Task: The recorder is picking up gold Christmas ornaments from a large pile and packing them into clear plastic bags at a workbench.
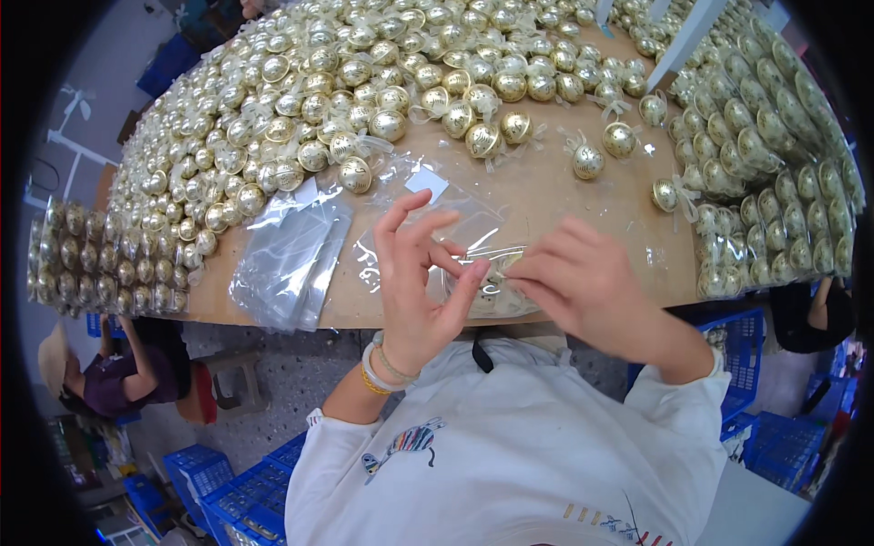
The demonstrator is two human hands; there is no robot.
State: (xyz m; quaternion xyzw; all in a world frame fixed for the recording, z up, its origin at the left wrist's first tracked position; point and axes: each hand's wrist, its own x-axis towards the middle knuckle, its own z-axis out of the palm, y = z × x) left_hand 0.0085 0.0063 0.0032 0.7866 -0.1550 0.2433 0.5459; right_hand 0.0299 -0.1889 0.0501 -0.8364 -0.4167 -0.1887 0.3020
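At the table's near edge, a clear plastic pack (496, 298) with pale gold shapes inside lies between my hands. My left hand (414, 273) is beside it, fingers spread apart and thumb pointing at the pack's upper edge. Over the pack's right side, my right hand (583, 282) is closed in a pinch, slightly blurred; what its fingertips hold is too small to make out. Behind my left hand lies a clear plastic bag (478, 211) with a white patch (426, 185). A stack of clear bags (289, 259) rests left of that hand.
Gold ball ornaments (273, 127) with pale ribbons heap over the far table. Filled clear packs are stacked at left (109, 264) and right (774, 218). A white post (683, 45) stands far right. Blue crates (250, 500) are on the floor; a person (118, 373) sits left.
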